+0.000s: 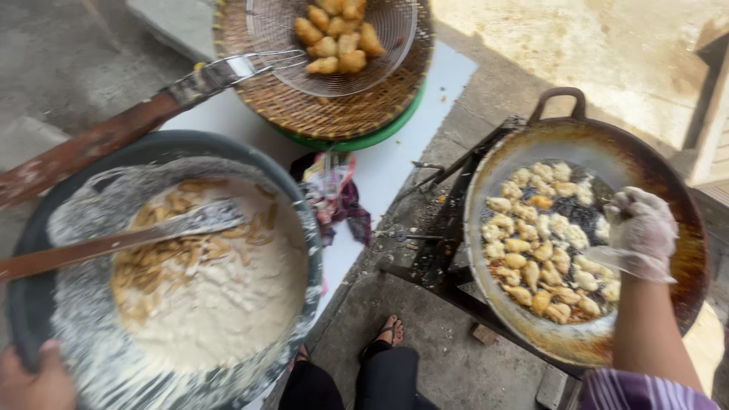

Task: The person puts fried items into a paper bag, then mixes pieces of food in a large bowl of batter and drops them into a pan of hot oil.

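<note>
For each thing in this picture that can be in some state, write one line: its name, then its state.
wok: on its stand, full of oil and frying pieces
frying pieces: pale, a few golden
right hand: gloved, batter-coated, over the wok
left hand: bare, gripping the bowl's rim
batter bowl: holds batter with slices on top
spatula: resting in the batter
wire skimmer: holds golden fried pieces, sits on the woven tray
woven tray: under the skimmer

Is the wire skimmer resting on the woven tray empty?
No, the wire skimmer on the woven tray holds a pile of golden fried pieces.
</note>
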